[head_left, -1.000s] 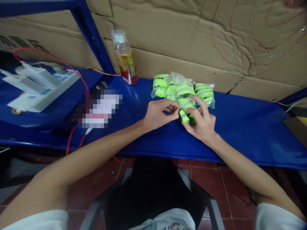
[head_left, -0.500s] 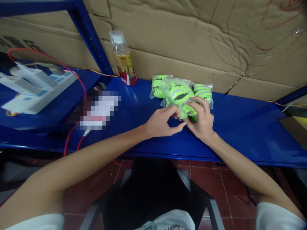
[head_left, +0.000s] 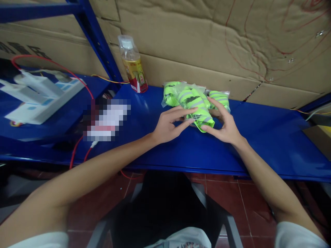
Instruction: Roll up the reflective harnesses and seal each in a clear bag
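Note:
A clear plastic bag holding a rolled neon-green band with grey reflective stripes (head_left: 198,106) is gripped between both hands just above the blue shelf (head_left: 258,144). My left hand (head_left: 170,124) pinches its left side with fingers and thumb. My right hand (head_left: 223,122) holds its right side, fingers curved round it. Two more bagged green bands lie behind, one at the left (head_left: 169,93) and one at the right (head_left: 219,97), against the cardboard wall.
A drink bottle with a yellow and red label (head_left: 133,65) stands at the back left. White boxes (head_left: 38,94) and red cables (head_left: 77,148) lie on the left shelf. A blue upright post (head_left: 95,41) rises beside the bottle. A black chair sits below.
The green band has gone into the clear bag. Both hands have lifted the bag slightly and shifted their grip to its two sides.

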{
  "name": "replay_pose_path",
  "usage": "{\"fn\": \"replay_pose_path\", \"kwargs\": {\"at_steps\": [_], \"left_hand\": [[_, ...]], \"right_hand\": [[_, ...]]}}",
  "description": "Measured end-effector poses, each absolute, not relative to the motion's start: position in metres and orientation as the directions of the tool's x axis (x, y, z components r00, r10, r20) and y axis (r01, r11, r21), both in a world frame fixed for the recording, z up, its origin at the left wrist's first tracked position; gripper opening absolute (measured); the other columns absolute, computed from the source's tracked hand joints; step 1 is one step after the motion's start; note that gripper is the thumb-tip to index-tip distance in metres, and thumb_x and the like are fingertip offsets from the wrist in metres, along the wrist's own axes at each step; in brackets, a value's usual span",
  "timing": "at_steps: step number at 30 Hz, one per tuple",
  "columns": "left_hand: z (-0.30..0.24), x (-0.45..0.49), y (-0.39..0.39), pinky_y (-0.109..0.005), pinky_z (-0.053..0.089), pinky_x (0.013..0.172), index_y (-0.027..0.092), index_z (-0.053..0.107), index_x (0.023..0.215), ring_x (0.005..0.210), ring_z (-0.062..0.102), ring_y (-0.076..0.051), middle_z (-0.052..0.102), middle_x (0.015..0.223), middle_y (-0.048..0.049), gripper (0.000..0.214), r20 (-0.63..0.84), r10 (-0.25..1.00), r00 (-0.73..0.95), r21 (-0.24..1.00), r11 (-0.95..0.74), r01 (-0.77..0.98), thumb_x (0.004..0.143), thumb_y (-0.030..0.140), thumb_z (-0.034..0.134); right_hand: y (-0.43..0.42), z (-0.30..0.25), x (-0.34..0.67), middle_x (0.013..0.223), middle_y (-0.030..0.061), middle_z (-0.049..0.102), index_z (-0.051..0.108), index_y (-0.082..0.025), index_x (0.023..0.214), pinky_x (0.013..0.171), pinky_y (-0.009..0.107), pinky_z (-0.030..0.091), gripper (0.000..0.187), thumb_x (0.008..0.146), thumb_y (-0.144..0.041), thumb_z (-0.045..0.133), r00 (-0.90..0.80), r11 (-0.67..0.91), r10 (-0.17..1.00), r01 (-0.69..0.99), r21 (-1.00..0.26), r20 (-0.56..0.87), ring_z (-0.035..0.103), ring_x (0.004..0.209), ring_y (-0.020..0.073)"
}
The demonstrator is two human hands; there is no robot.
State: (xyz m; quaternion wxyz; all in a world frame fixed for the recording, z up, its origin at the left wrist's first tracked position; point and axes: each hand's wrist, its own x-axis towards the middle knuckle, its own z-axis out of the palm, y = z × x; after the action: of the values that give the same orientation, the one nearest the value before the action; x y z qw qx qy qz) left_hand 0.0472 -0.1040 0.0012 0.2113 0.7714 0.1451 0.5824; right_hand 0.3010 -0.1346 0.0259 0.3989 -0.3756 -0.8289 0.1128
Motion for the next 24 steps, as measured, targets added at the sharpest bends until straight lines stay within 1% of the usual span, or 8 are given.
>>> {"fn": "replay_pose_path", "kwargs": {"at_steps": [3, 6, 10, 14, 16, 19, 21, 24], "left_hand": [[0.003, 0.046, -0.105, -0.019, 0.063, 0.067, 0.027, 0.077, 0.135, 0.081, 0.07, -0.01, 0.075, 0.098, -0.0034, 0.037, 0.835, 0.474, 0.28, 0.498, -0.867, -0.019, 0.098, 0.025, 0.077], [0.001, 0.047, -0.105, -0.022, 0.066, 0.073, 0.026, 0.074, 0.138, 0.087, 0.073, -0.012, 0.076, 0.108, -0.0058, 0.037, 0.806, 0.507, 0.307, 0.542, -0.84, -0.037, 0.101, 0.027, 0.073], [-0.005, 0.051, -0.103, -0.03, 0.067, 0.089, 0.026, 0.067, 0.145, 0.107, 0.076, -0.018, 0.075, 0.133, -0.0097, 0.053, 0.764, 0.524, 0.376, 0.582, -0.811, -0.052, 0.095, 0.037, 0.08], [-0.01, 0.053, -0.101, -0.027, 0.063, 0.073, 0.029, 0.066, 0.146, 0.08, 0.071, -0.013, 0.078, 0.127, -0.0063, 0.073, 0.767, 0.537, 0.352, 0.569, -0.822, 0.016, 0.08, 0.042, 0.094], [-0.011, 0.052, -0.099, -0.026, 0.058, 0.061, 0.031, 0.069, 0.143, 0.063, 0.061, -0.009, 0.081, 0.116, -0.0027, 0.066, 0.766, 0.561, 0.312, 0.577, -0.815, 0.049, 0.082, 0.041, 0.093], [-0.013, 0.048, -0.092, -0.026, 0.054, 0.054, 0.033, 0.073, 0.138, 0.056, 0.056, -0.008, 0.081, 0.105, -0.0001, 0.058, 0.765, 0.597, 0.241, 0.595, -0.799, 0.089, 0.084, 0.042, 0.092], [-0.013, 0.046, -0.088, -0.027, 0.057, 0.057, 0.034, 0.072, 0.138, 0.062, 0.063, -0.01, 0.081, 0.108, -0.0016, 0.057, 0.767, 0.609, 0.2, 0.602, -0.792, 0.104, 0.085, 0.043, 0.091], [-0.011, 0.043, -0.088, -0.028, 0.063, 0.066, 0.031, 0.07, 0.142, 0.085, 0.075, -0.017, 0.078, 0.128, -0.0075, 0.052, 0.771, 0.599, 0.218, 0.596, -0.798, 0.086, 0.093, 0.044, 0.082]], "right_hand": [[-0.132, 0.023, 0.299, 0.137, 0.0102, 0.076, 0.047, -0.032, 0.165, 0.083, 0.048, 0.069, 0.078, 0.097, -0.056, 0.075, -0.388, 0.662, 0.749, 0.398, -0.635, 0.537, 0.08, 0.104, 0.0273], [-0.13, 0.016, 0.293, 0.107, 0.0051, 0.082, 0.059, -0.03, 0.156, 0.077, 0.046, 0.069, 0.075, 0.09, -0.056, 0.083, -0.277, 0.631, 0.776, 0.344, -0.696, 0.567, 0.079, 0.09, 0.0254], [-0.13, 0.008, 0.289, 0.083, -0.0001, 0.075, 0.073, -0.027, 0.138, 0.061, 0.039, 0.064, 0.069, 0.079, -0.058, 0.092, -0.09, 0.604, 0.761, 0.458, -0.652, 0.642, 0.071, 0.068, 0.021], [-0.138, 0.01, 0.285, 0.071, -0.0029, 0.07, 0.077, -0.025, 0.131, 0.058, 0.037, 0.063, 0.063, 0.078, -0.056, 0.092, -0.099, 0.61, 0.73, 0.539, -0.581, 0.676, 0.066, 0.06, 0.0182], [-0.142, 0.013, 0.284, 0.074, -0.0018, 0.073, 0.076, -0.025, 0.133, 0.062, 0.037, 0.066, 0.061, 0.081, -0.053, 0.091, -0.12, 0.623, 0.728, 0.524, -0.58, 0.675, 0.069, 0.064, 0.0184], [-0.144, 0.014, 0.283, 0.105, 0.0048, 0.082, 0.066, -0.027, 0.15, 0.068, 0.036, 0.07, 0.071, 0.088, -0.053, 0.086, -0.199, 0.605, 0.79, 0.407, -0.685, 0.579, 0.08, 0.083, 0.0215], [-0.141, 0.012, 0.284, 0.124, 0.0082, 0.081, 0.057, -0.029, 0.159, 0.072, 0.037, 0.073, 0.075, 0.092, -0.052, 0.082, -0.255, 0.568, 0.822, 0.306, -0.764, 0.509, 0.082, 0.094, 0.0231], [-0.137, 0.007, 0.283, 0.122, 0.0078, 0.083, 0.061, -0.03, 0.155, 0.081, 0.041, 0.074, 0.07, 0.092, -0.049, 0.084, -0.2, 0.558, 0.829, 0.222, -0.8, 0.522, 0.083, 0.094, 0.0231]]}}
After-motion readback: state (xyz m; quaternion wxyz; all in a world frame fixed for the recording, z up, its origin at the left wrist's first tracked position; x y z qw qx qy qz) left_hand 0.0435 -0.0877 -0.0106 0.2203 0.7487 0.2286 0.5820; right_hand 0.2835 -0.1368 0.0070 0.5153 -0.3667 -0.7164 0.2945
